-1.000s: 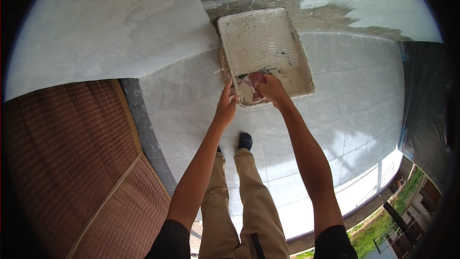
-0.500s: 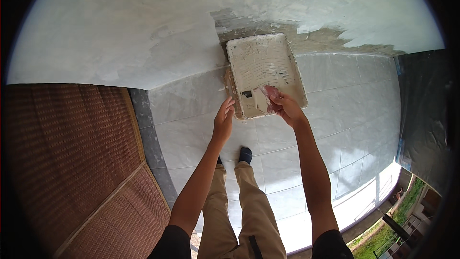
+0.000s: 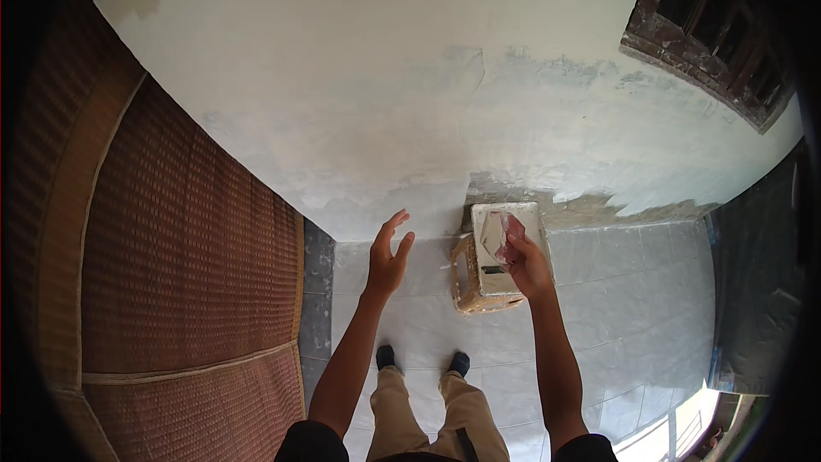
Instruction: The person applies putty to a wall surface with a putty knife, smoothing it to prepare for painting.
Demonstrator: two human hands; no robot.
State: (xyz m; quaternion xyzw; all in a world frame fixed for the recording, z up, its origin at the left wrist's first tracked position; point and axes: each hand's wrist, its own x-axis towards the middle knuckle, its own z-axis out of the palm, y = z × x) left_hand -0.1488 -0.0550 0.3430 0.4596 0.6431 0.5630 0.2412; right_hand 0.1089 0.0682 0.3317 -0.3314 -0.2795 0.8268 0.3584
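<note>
My right hand [image 3: 530,269] grips a putty scraper [image 3: 493,233] with a reddish handle and a pale, putty-smeared blade. It is raised in front of a putty-crusted paint tray [image 3: 533,216] and hides part of it. The tray rests on a splattered stool [image 3: 467,284] close to the wall. To the left, my left hand [image 3: 388,258] is in the air, its fingers apart and nothing in them. Both hands are nearest the whitish wall [image 3: 342,120], which has a bare grey-brown patch [image 3: 581,203] low down behind the tray.
A brown woven mat [image 3: 188,239] hangs along the left side. A dark wooden window frame [image 3: 714,34] is set in the wall at upper right. Dark plastic sheeting [image 3: 761,282] covers the right side. Grey tiles [image 3: 616,291] make up the floor.
The view has tilted up, showing more wall and the window. My right hand has lifted the scraper up from the tray. My left hand has moved away from the tray's side, its fingers spreading.
</note>
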